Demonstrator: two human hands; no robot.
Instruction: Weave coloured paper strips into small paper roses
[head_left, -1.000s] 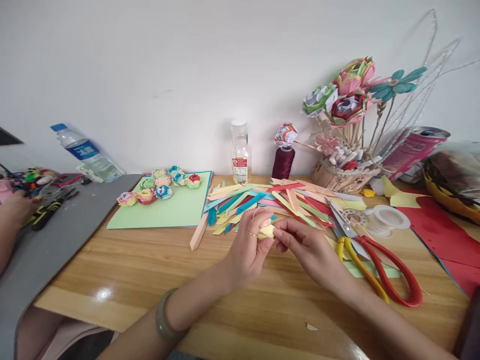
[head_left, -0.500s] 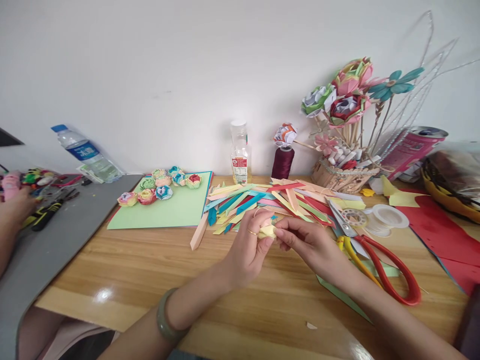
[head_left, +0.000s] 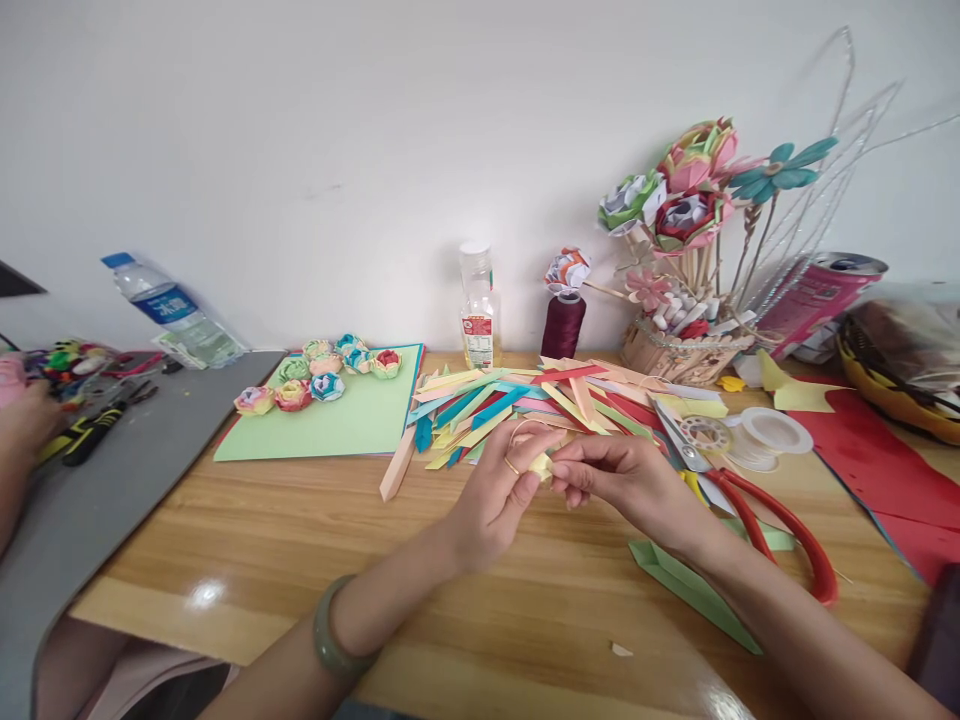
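My left hand (head_left: 501, 490) is closed round a small pale yellow paper flower (head_left: 541, 465), mostly hidden by the fingers. From the right, my right hand (head_left: 611, 480) pinches the edge of the same paper flower between thumb and index finger. Just behind both hands spreads a heap of folded paper strips (head_left: 480, 405) in many colours. Several finished paper flowers (head_left: 292, 393) sit on a light green sheet (head_left: 367, 425) to the left. Scissors with red and yellow handles (head_left: 750, 510) lie beside my right hand, and a folded green strip (head_left: 694, 595) is under my right forearm.
A glass bottle (head_left: 478, 310), a purple thread spool (head_left: 562, 325) and a basket of paper flowers (head_left: 682, 345) stand along the wall. Clear reels (head_left: 772, 430) and red paper (head_left: 877, 460) lie right. Another person's hand (head_left: 30, 430) is at the grey mat (head_left: 172, 440), near a tilted water bottle (head_left: 172, 310).
My right forearm has shifted slightly, uncovering more of the green strip and covering more of the yellow scissor handle. Less of the yellow paper shows between my fingers. The view has shifted slightly.
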